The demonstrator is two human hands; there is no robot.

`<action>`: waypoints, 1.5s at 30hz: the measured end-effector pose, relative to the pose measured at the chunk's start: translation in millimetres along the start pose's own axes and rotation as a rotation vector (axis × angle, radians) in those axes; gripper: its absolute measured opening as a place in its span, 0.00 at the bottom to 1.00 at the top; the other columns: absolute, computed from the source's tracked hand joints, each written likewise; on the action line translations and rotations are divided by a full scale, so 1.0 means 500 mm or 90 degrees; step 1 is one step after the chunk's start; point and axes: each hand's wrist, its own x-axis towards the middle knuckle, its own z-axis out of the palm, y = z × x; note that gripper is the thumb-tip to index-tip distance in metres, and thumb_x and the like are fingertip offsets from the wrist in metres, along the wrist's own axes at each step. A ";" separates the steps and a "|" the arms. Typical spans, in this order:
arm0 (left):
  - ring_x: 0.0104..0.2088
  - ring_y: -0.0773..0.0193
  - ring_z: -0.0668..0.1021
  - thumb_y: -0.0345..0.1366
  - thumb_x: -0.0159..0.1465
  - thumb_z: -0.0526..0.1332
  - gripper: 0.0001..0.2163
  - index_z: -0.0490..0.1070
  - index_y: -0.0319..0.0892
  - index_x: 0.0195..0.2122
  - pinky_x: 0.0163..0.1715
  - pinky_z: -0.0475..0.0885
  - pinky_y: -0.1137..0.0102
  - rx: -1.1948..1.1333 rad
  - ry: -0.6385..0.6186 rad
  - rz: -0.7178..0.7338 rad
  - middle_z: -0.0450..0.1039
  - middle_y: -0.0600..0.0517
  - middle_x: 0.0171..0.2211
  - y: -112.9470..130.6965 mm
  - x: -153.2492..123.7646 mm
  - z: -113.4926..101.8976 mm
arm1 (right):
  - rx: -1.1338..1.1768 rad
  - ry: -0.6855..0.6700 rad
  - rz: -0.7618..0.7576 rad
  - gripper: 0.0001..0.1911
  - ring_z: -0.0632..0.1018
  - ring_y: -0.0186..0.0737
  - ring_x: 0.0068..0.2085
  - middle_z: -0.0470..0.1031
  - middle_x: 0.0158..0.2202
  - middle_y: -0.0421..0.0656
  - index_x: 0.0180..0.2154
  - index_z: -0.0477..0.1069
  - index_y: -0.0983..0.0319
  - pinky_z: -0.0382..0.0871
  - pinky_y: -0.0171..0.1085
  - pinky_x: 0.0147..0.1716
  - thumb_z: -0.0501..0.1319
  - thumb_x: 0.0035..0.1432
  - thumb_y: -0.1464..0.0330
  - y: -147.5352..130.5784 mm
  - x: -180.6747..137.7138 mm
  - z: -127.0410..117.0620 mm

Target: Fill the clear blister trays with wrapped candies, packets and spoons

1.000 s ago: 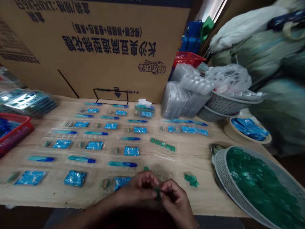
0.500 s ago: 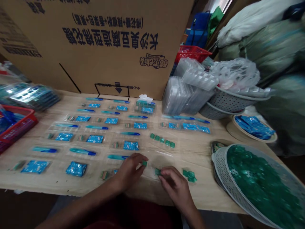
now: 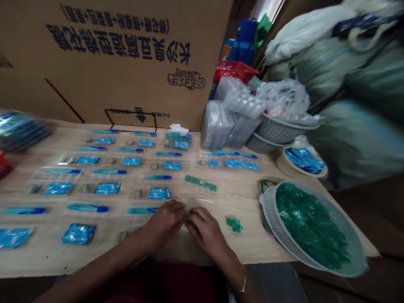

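The left hand (image 3: 162, 225) and right hand (image 3: 204, 230) meet, fingers curled inward, knuckles up, forearms (image 3: 94, 265) angled in. A thin bangle (image 3: 243, 286) circles the right wrist (image 3: 233, 277).

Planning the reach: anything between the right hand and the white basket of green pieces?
Yes: a small loose cluster of green pieces lies on the wooden tabletop, roughly midway between the right hand and the white basket. It touches neither. Nothing else visible stands in that gap.

Small green plastic piece (image 3: 185, 218), partly hidden, between left hand (image 3: 162, 225) and right hand (image 3: 205, 230)
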 end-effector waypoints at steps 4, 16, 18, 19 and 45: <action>0.36 0.58 0.74 0.23 0.61 0.55 0.07 0.71 0.39 0.30 0.40 0.68 0.64 0.039 -0.039 0.059 0.74 0.48 0.31 0.002 0.018 0.024 | -0.035 0.121 0.081 0.11 0.74 0.41 0.43 0.73 0.41 0.46 0.41 0.71 0.59 0.70 0.39 0.41 0.52 0.62 0.74 0.022 -0.063 -0.062; 0.44 0.56 0.74 0.24 0.60 0.52 0.10 0.71 0.40 0.37 0.45 0.70 0.61 -0.077 0.056 0.011 0.73 0.44 0.43 0.015 0.028 0.026 | -0.063 0.289 0.232 0.05 0.76 0.40 0.35 0.74 0.34 0.44 0.37 0.68 0.60 0.70 0.36 0.35 0.58 0.58 0.67 0.109 -0.130 -0.112; 0.42 0.58 0.75 0.26 0.60 0.54 0.10 0.71 0.41 0.39 0.43 0.70 0.64 -0.180 0.059 -0.016 0.74 0.46 0.41 0.038 0.039 0.026 | -0.021 0.301 0.209 0.03 0.76 0.40 0.36 0.74 0.33 0.44 0.33 0.67 0.60 0.70 0.35 0.34 0.58 0.58 0.67 0.093 -0.118 -0.111; 0.41 0.59 0.75 0.26 0.59 0.55 0.11 0.70 0.42 0.41 0.42 0.70 0.65 -0.235 0.056 -0.033 0.74 0.47 0.40 0.051 0.046 0.026 | 0.001 0.299 0.194 0.03 0.76 0.39 0.36 0.74 0.33 0.44 0.32 0.67 0.60 0.69 0.34 0.34 0.58 0.58 0.68 0.082 -0.111 -0.110; 0.28 0.70 0.67 0.47 0.53 0.65 0.16 0.66 0.38 0.27 0.31 0.61 0.73 -0.860 -0.157 -0.165 0.65 0.55 0.26 0.074 -0.035 0.041 | 0.625 -0.074 0.269 0.18 0.64 0.33 0.28 0.62 0.25 0.37 0.22 0.54 0.60 0.59 0.30 0.27 0.62 0.49 0.60 -0.038 -0.098 -0.023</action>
